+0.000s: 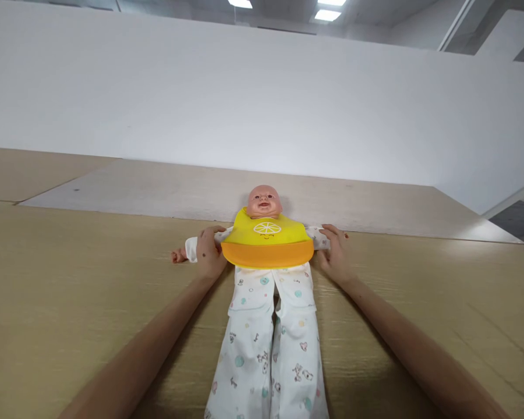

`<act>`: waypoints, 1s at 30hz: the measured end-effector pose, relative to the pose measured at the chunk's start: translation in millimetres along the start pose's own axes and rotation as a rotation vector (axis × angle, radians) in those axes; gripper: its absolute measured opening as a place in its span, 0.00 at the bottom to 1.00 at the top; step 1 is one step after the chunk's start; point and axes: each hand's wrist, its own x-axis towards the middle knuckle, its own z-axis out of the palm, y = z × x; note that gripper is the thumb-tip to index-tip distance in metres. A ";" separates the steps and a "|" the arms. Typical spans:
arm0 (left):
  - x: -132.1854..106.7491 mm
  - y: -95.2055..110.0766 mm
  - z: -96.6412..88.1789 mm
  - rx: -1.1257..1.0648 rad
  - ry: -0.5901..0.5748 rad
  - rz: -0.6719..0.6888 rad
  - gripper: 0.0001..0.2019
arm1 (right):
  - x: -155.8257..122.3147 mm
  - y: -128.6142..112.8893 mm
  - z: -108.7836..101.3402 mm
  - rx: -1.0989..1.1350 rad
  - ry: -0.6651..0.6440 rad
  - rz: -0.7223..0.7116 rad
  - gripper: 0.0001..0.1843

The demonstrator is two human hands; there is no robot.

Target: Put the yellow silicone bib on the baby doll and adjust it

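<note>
A baby doll (pixel 264 201) lies on its back, its head away from me and its legs towards me. Over its chest is a yellow bib (pixel 244 226) with a white citrus print and an orange catch pocket (pixel 268 255) along the bottom. The doll wears white printed trousers (pixel 253 337) and a matching top. My left hand (pixel 210 254) is closed around the doll's sleeved arm on the left, whose white cuff (pixel 191 249) and small fist (pixel 179 255) stick out beyond it. On the other side, my right hand (pixel 337 254) curls around the other sleeve (pixel 317 237).
Under the doll is a wood-grain tabletop (pixel 91 291). A paler board strip (pixel 166 183) runs behind it, and a white partition (pixel 262 99) rises at the back. Beyond the partition, ceiling lights (pixel 327 15) show.
</note>
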 end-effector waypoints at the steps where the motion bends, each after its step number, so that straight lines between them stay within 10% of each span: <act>1: -0.3 0.6 0.4 0.004 0.007 0.036 0.14 | -0.2 4.3 -0.1 -0.037 -0.003 0.006 0.27; 20: 0.8 7.3 1.6 -0.018 -0.014 0.299 0.05 | 1.2 -20.5 3.1 0.060 -0.093 -0.147 0.20; 30: 2.9 -3.3 4.3 -0.020 0.008 0.116 0.11 | -2.9 56.9 -7.0 -0.192 -0.174 0.117 0.19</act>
